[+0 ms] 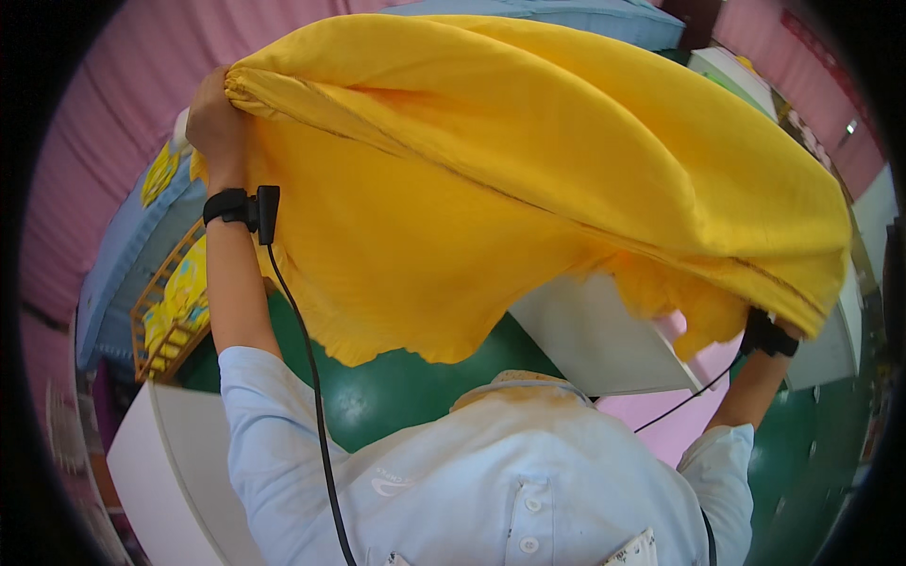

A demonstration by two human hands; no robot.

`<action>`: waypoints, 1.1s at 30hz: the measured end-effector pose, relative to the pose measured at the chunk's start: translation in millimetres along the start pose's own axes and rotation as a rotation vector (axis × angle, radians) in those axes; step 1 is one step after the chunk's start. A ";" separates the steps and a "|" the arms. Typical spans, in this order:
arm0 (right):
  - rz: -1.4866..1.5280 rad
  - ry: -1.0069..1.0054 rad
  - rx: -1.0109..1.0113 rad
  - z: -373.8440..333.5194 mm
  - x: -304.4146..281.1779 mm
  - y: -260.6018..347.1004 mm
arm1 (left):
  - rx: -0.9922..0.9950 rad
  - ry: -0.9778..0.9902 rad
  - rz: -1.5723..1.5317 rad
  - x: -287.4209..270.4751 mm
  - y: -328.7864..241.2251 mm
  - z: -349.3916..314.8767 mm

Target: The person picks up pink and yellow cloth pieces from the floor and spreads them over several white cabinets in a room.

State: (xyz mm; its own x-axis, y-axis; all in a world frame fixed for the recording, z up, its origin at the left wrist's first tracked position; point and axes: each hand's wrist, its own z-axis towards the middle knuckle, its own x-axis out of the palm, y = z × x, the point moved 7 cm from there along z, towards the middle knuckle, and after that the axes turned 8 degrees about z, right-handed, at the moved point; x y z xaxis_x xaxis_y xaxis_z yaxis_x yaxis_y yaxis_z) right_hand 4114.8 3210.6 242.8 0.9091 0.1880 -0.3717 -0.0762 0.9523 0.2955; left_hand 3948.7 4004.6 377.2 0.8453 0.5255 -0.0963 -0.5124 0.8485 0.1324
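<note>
A large yellow cloth [528, 160] with a seam along it and a wavy lower edge is spread in the air between my raised arms. On the left, my left hand [219, 127] is closed round a bunched corner of it. The far right end hangs over my right hand [791, 328], which holds the cloth up there; its fingers are hidden under the fabric. Both wrists wear black straps, and a cable runs down from the left one.
Below the cloth stand white panels or tabletops [595, 340] and a pink surface [642, 415] on a green floor [377, 406]. To the left are a wooden-railed crib [156, 325] with yellow patterned bedding, a blue-covered bed [113, 274] and a pink curtain [104, 141].
</note>
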 end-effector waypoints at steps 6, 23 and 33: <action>-0.259 0.145 0.206 2.3 15.1 -99.5 | 0.125 -0.225 -0.140 91.3 -115.0 62.1; -0.578 1.058 0.526 -179.0 40.0 -79.8 | 0.142 0.297 0.054 280.6 -367.0 80.7; 0.114 1.295 0.547 -245.2 82.2 71.5 | 0.324 1.502 -0.514 379.6 -288.9 -272.7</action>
State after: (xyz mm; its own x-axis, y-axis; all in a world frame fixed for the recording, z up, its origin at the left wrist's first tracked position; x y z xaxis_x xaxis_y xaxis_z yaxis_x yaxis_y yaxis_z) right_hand 4083.6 3353.1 17.7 -0.1294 0.6263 -0.7688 0.3153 0.7611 0.5669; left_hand 4376.3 3976.1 33.3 -0.0936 -0.0454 -0.9946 -0.0204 0.9988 -0.0437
